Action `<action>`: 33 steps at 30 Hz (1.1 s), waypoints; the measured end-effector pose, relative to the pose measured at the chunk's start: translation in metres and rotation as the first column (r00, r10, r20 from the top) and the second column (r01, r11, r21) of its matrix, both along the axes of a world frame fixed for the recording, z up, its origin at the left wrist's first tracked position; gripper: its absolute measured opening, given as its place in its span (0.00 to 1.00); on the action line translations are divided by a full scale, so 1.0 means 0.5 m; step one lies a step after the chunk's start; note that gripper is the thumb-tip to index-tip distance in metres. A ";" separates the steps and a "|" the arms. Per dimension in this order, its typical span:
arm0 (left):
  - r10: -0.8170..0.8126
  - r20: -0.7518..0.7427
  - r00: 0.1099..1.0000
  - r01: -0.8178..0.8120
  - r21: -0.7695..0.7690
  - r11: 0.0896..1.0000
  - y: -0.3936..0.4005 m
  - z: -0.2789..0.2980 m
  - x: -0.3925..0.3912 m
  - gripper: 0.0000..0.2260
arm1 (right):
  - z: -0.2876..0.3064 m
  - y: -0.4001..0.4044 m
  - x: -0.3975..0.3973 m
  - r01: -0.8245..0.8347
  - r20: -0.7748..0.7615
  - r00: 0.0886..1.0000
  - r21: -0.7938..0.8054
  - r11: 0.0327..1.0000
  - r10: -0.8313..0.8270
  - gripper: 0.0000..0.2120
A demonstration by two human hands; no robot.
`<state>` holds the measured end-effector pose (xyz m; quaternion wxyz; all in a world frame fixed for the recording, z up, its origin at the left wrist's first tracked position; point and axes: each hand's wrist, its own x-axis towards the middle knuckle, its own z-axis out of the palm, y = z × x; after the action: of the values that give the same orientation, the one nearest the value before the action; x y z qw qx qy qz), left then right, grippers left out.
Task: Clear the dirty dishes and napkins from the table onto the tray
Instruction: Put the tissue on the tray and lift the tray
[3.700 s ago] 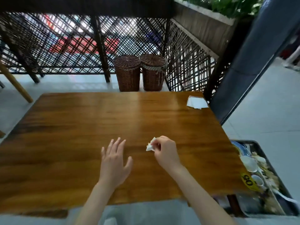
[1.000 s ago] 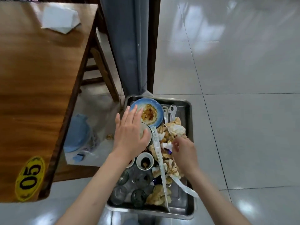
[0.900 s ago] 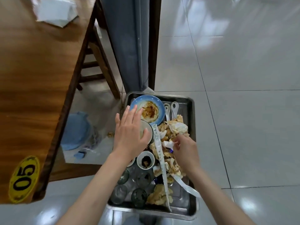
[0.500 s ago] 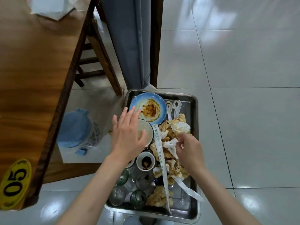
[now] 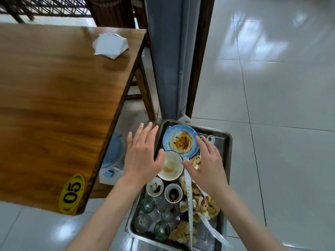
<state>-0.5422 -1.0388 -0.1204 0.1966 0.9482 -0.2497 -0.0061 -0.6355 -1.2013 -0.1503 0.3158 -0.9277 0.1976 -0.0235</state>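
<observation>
Now that napkin's dropped, both hands (image 5: 174,158) empty over tray (image 5: 228,142).

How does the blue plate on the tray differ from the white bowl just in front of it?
The blue plate is blue, shallow and wide; the white bowl is white with a dark rim, deeper and narrower. The blue plate lies at the tray's far end with reddish-brown sauce across its middle; the white bowl sits nearer the person, with only a pale smear inside. Both are dirty, empty of food, and untouched by either hand.
</observation>
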 end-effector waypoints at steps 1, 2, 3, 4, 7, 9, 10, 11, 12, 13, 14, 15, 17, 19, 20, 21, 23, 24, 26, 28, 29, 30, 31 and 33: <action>0.009 0.019 1.000 -0.009 -0.005 1.000 0.007 0.022 0.002 0.30 | 0.016 0.004 0.003 -0.017 0.005 1.000 0.003 1.000 0.017 0.38; 0.020 0.040 0.999 -0.020 -0.008 1.000 0.015 0.043 0.005 0.29 | 0.032 0.007 0.006 -0.034 0.008 0.999 0.005 0.999 0.034 0.38; 0.035 0.058 0.998 -0.034 -0.009 0.999 0.024 0.065 0.011 0.28 | 0.050 0.011 0.012 -0.051 0.015 0.999 0.007 0.999 0.051 0.39; 0.048 0.068 0.997 -0.048 -0.007 0.999 0.033 0.085 0.018 0.28 | 0.069 0.017 0.018 -0.067 0.023 0.998 0.013 0.998 0.066 0.39; 0.098 0.070 0.993 -0.097 -0.015 0.995 0.062 0.136 0.044 0.29 | 0.123 0.037 0.038 -0.097 0.055 0.994 0.040 0.995 0.094 0.40; 0.135 0.072 0.988 -0.134 -0.018 0.991 0.082 0.163 0.065 0.28 | 0.154 0.053 0.056 -0.116 0.058 0.992 0.057 0.992 0.113 0.40; 0.148 0.077 0.986 -0.148 -0.014 0.989 0.093 0.176 0.077 0.28 | 0.167 0.061 0.067 -0.127 0.054 0.991 0.062 0.990 0.123 0.40; 0.158 0.082 0.984 -0.158 -0.009 0.987 0.104 0.187 0.089 0.28 | 0.179 0.068 0.079 -0.134 0.047 0.990 0.062 0.989 0.132 0.39; 0.167 0.086 0.982 -0.168 -0.005 0.986 0.116 0.197 0.102 0.28 | 0.191 0.075 0.093 -0.141 0.040 0.990 0.058 0.988 0.138 0.39; 0.176 0.088 0.980 -0.177 -0.006 0.984 0.130 0.207 0.117 0.28 | 0.203 0.083 0.109 -0.147 0.040 0.989 0.058 0.987 0.145 0.39; 0.183 0.092 0.979 -0.184 -0.007 0.983 0.144 0.216 0.133 0.27 | 0.214 0.090 0.126 -0.153 0.046 0.988 0.057 0.987 0.151 0.39; 0.191 0.100 0.976 -0.192 -0.007 0.981 0.159 0.223 0.151 0.27 | 0.224 0.097 0.145 -0.160 0.054 0.986 0.049 0.986 0.157 0.39; 0.206 0.122 0.971 -0.206 -0.010 0.979 0.188 0.236 0.190 0.26 | 0.239 0.113 0.186 -0.177 0.056 0.983 0.011 0.984 0.177 0.39; 0.207 0.135 0.969 -0.207 -0.015 0.978 0.220 0.248 0.240 0.26 | 0.248 0.134 0.234 -0.181 0.057 0.982 -0.008 0.984 0.181 0.39; 0.206 0.138 0.969 -0.205 -0.019 0.979 0.235 0.253 0.267 0.26 | 0.250 0.146 0.258 -0.174 0.058 0.983 -0.014 0.985 0.175 0.39; 0.204 0.138 0.969 -0.203 -0.026 0.979 0.250 0.255 0.297 0.26 | 0.251 0.159 0.285 -0.165 0.059 0.984 -0.022 0.986 0.166 0.39; 0.200 0.132 0.971 -0.198 -0.027 0.980 0.282 0.252 0.355 0.26 | 0.248 0.185 0.343 -0.142 0.044 0.989 -0.037 0.989 0.143 0.39; 0.195 0.126 0.973 -0.193 -0.026 0.981 0.296 0.249 0.383 0.26 | 0.244 0.198 0.372 -0.133 0.033 0.990 -0.047 0.990 0.134 0.39; 0.173 0.115 0.978 -0.171 -0.025 0.985 0.316 0.238 0.439 0.26 | 0.235 0.220 0.432 -0.113 0.015 0.993 -0.069 0.991 0.114 0.39; 0.145 0.107 0.984 -0.144 -0.017 0.989 0.333 0.224 0.496 0.27 | 0.223 0.242 0.496 -0.082 0.008 0.997 -0.080 0.993 0.083 0.40; 0.125 0.101 0.987 -0.124 -0.011 0.992 0.341 0.214 0.527 0.27 | 0.215 0.255 0.530 -0.068 0.004 0.998 -0.088 0.994 0.069 0.40; 0.105 0.094 0.990 -0.105 -0.002 0.994 0.348 0.204 0.554 0.26 | 0.208 0.267 0.563 -0.062 -0.003 0.998 -0.099 0.993 0.062 0.40; 0.091 0.090 0.992 -0.092 0.009 0.996 0.353 0.193 0.581 0.26 | 0.202 0.279 0.595 -0.057 -0.008 0.998 -0.115 0.992 0.057 0.40; 0.084 0.089 0.992 -0.087 0.024 0.996 0.362 0.172 0.632 0.26 | 0.187 0.298 0.663 -0.056 -0.009 0.998 -0.158 0.986 0.055 0.39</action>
<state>-0.2263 -0.8579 -0.0346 0.1724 0.9599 -0.2171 0.0407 -0.3042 -1.0525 -0.0567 0.2412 -0.9551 0.1700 -0.0284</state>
